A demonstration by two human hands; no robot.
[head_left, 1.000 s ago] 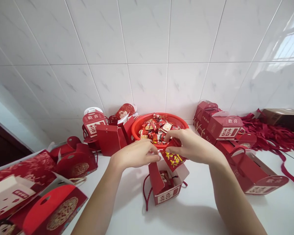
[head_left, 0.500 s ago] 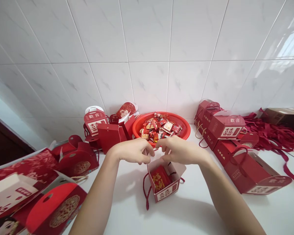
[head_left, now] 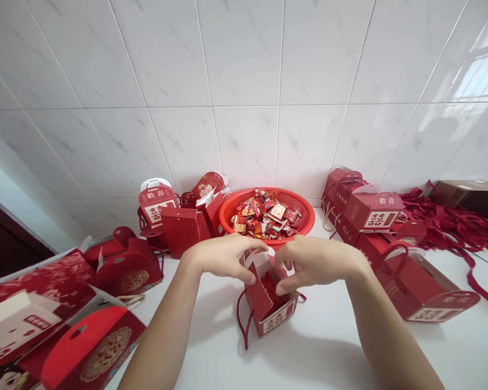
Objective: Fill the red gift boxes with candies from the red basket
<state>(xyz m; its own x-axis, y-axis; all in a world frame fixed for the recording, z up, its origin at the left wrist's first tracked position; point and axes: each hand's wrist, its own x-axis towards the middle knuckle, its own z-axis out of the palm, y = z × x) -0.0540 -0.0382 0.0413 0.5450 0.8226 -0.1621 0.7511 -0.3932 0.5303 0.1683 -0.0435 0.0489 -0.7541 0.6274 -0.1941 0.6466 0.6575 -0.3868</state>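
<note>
A small red cardboard gift box (head_left: 258, 306) with double-happiness lettering stands upright on the white table in front of me, its top partly open. Through the gap a bit of red wrapping (head_left: 270, 285) shows. My left hand (head_left: 222, 257) is at its left flap, thumb outside and fingers curled over the far edge; the flap leans inward. On the opposite side my right hand (head_left: 319, 262) curls at the right flap, thumb by the opening, its fingertips partly hidden. A dark red cord (head_left: 244, 325) hangs from the box's left side. Behind sits a red plastic basket (head_left: 309, 216) of wrapped candies (head_left: 264, 214).
Finished-looking red boxes (head_left: 376, 214) are stacked at right, near a heap of dark red ribbons (head_left: 435, 227) and a brown carton (head_left: 467, 192). More boxes (head_left: 156, 208) stand back left. Large open red boxes (head_left: 93, 346) crowd the left side. A tiled wall rises behind.
Both hands have come down onto the box. Its left flap has tipped inward, covering much of the red packet, and a white-lined far flap now stands raised.
</note>
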